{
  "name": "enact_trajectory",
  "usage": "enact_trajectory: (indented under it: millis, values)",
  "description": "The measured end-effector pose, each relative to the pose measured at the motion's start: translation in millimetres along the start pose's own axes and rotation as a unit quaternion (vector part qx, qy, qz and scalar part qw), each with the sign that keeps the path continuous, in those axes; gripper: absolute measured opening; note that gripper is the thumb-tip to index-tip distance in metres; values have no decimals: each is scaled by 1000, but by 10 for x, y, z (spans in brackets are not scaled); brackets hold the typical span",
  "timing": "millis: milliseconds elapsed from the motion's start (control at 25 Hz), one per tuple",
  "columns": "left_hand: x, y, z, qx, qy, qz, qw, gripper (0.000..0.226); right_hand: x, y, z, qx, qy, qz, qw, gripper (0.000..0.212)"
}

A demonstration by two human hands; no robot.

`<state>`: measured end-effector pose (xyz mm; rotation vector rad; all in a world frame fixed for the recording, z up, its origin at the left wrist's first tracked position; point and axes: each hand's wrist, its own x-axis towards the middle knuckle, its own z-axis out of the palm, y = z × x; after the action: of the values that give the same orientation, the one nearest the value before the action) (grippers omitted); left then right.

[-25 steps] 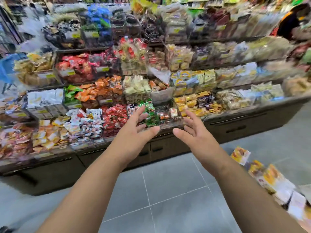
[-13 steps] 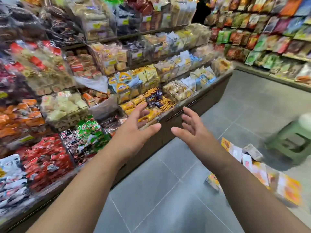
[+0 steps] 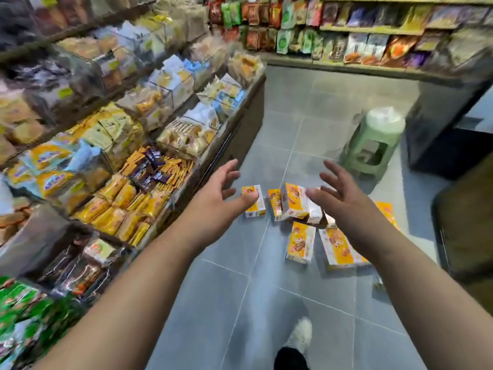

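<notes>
Fingers point(image 3: 229, 169) of the left hand point(image 3: 213, 202) are spread wide and hold nothing. Those of the right hand point(image 3: 349, 205) are spread as wide and are empty too. Both hands hang in the air over the yellow boxes point(image 3: 300, 243), which lie scattered on the grey floor point(image 3: 306, 108), close together. The snack shelf point(image 3: 149, 188) runs along the left. A green stool point(image 3: 373, 145) stands beyond the boxes.

No legible print on boxes point(image 3: 300, 243) or packets point(image 3: 112, 206)
</notes>
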<state>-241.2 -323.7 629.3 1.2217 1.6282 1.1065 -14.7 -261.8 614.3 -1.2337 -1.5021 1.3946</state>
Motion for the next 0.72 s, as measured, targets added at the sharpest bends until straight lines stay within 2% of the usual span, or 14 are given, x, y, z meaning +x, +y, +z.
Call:
enact_trajectory:
  millis: [280,440,720]
  values:
    - [1412,87,781,23,-47,-21,998,73,1192,243,-888,-4,25,48,999,81]
    - [2067,175,1081,62,-54,-28,996,73,1798,321,-1277,-5,37,60,998,72]
    - [3176,158,1378,98,-84,-29,991,75,2543,627,-1599,-2,60,105,993,75]
